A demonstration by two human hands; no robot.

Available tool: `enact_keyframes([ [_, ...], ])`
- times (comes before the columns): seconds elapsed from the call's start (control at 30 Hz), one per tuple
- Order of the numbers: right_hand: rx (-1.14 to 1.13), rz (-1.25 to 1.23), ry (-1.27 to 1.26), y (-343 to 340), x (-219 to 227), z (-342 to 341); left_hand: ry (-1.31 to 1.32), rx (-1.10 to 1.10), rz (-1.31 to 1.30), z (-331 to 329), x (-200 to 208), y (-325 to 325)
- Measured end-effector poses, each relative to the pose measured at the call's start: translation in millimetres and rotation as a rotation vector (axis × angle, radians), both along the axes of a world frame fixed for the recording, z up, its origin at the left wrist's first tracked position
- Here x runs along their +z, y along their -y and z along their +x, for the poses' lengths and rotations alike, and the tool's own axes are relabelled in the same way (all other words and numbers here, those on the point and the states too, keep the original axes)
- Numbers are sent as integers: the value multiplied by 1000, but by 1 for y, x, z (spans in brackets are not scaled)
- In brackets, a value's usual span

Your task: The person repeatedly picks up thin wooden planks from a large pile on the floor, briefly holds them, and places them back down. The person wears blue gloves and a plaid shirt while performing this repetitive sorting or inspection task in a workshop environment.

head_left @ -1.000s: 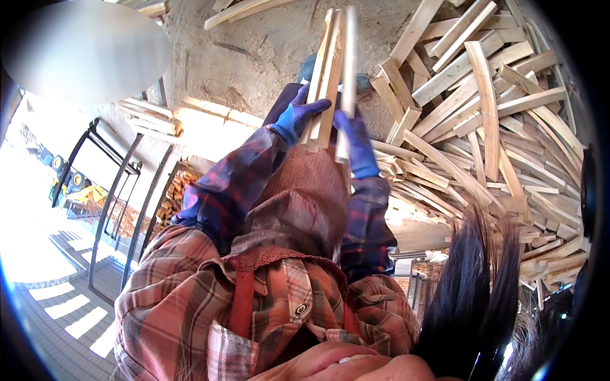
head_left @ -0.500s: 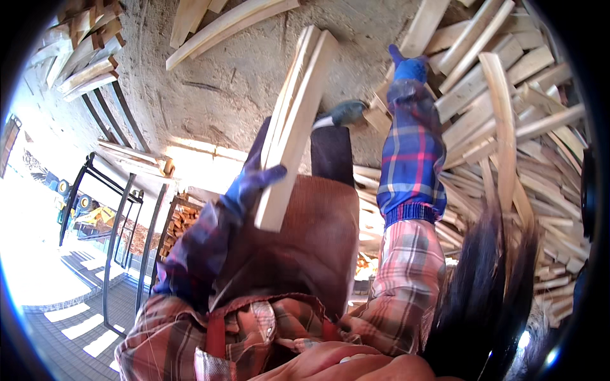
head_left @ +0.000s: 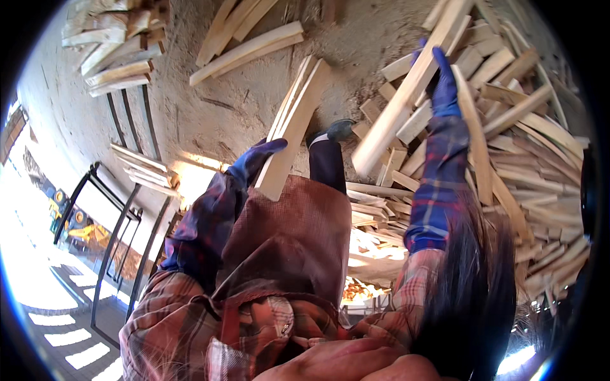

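Observation:
My left hand (head_left: 256,160), in a blue glove, is closed round a small bundle of pale wooden slats (head_left: 297,117). The slats tilt upward above my brown apron (head_left: 289,238), their near end over its upper part. Farther off to the right, my gloved right hand (head_left: 445,89) grips a long wooden slat (head_left: 401,105), thumb and fingers on either side of it. That slat slants from the top right down toward the middle, above the big heap of loose wood pieces (head_left: 540,155).
Several slats (head_left: 248,54) lie on the dusty floor ahead. At the upper left is a stack of wood (head_left: 117,41), near dark metal bars (head_left: 130,120). A black metal rack (head_left: 105,254) stands at the left. My shoe (head_left: 341,130) is beside the heap; dark hair hangs at the lower right.
My right hand, which was reaching into the heap, now holds a long slat lifted off it. The left hand keeps its slats, which are slightly lower in view. The view has shifted a little.

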State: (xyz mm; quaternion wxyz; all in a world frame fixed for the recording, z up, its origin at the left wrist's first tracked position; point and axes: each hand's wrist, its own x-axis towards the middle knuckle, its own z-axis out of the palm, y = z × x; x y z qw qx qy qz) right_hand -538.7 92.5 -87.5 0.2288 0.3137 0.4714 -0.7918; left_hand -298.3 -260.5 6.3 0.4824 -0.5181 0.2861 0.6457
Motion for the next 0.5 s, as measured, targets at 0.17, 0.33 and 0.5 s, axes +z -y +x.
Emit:
enact_keyframes([
  [0.17,-316,-414,92,-8,119,128,-298,-119,-79,-24,134,-52],
  [0.33,-490,-148,130,25,227,225,-716,-456,-135,-11,292,-123],
  [0.5,-752,-462,-199,-14,368,318,-1187,-911,-78,66,336,-171],
])
